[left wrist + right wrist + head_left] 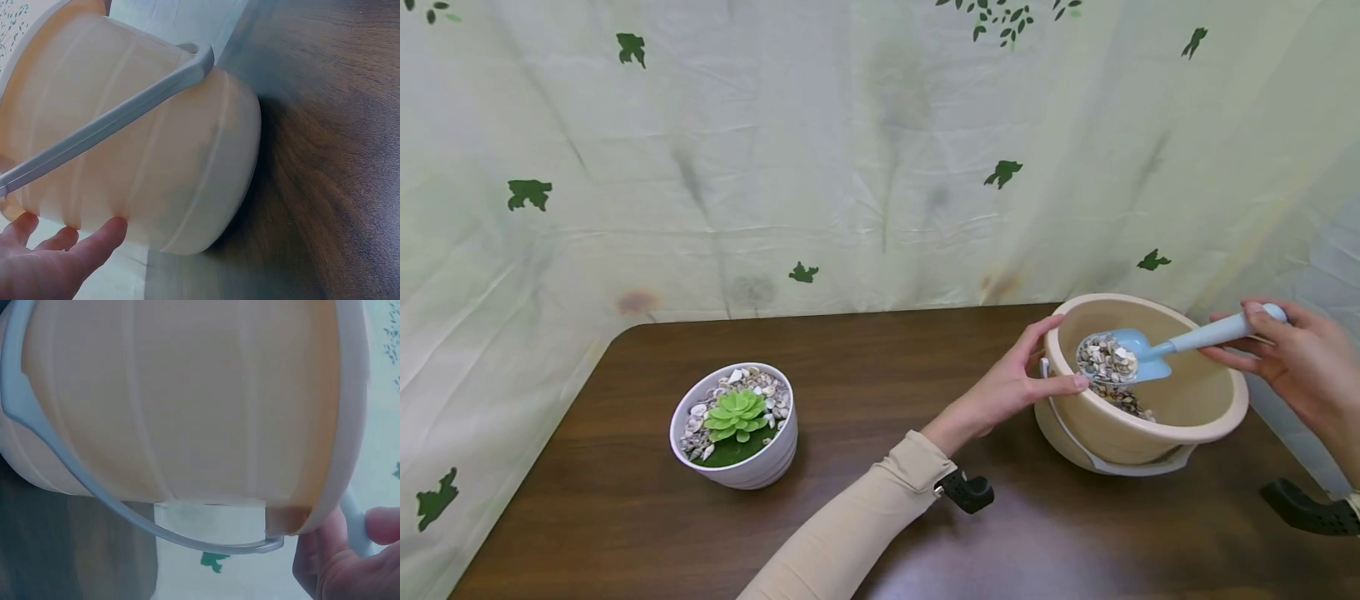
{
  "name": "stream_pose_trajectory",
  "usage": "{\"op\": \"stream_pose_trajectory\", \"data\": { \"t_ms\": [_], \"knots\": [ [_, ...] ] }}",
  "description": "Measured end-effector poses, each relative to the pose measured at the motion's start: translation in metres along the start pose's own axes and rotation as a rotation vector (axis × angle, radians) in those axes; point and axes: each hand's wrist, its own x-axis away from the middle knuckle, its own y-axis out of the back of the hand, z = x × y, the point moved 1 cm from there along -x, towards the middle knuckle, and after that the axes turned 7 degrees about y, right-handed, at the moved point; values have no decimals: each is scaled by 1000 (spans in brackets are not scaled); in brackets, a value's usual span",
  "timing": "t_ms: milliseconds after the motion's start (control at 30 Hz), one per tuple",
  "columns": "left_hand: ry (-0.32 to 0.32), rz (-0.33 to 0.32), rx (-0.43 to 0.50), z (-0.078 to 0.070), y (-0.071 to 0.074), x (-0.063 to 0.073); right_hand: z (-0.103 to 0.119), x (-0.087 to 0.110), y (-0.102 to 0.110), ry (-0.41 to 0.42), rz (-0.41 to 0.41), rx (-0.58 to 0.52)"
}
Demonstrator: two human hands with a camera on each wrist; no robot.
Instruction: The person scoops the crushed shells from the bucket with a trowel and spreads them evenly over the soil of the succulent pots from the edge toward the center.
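A cream bucket [1187,432] stands tipped toward me at the table's right, its grey handle [1138,469] hanging down in front. My left hand [1000,390] grips the bucket's left side, thumb at the rim; in the left wrist view, several fingertips [112,232] press its outer wall. Over the bucket's mouth, my right hand [1300,358] holds a light blue hand shovel [1206,335] by its handle. Small pale shells or pebbles [1107,358] heap its blade. More of them [1123,400] lie inside the bucket below. The right wrist view mostly shows the bucket's outside.
A white ribbed pot [756,473] stands on the left of the brown wooden table [880,350]. It holds a green succulent [736,415] amid similar shells or pebbles. Behind the table hangs a pale curtain [850,167] with leaf prints.
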Motion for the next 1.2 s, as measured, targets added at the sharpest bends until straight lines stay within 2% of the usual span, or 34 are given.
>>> {"op": "stream_pose_trajectory", "data": {
  "t_ms": [167,467,667,800,967,1200],
  "knots": [
    [-22,-51,-25,2,-3,4,-2,3,1,-22,-43,-86],
    [-53,-127,-156,4,-3,19,-3,8,-4,50,-82,-229],
    [-15,-177,-212,7,4,33,0,13,-13,86,-80,-320],
    [-12,-164,-216,8,10,44,2,17,-22,106,-70,-405],
    [-27,-147,-263,7,18,59,1,18,-39,114,-12,-538],
    [-1,-123,-313,4,30,79,-2,19,-59,131,-4,-565]
  ]
}}
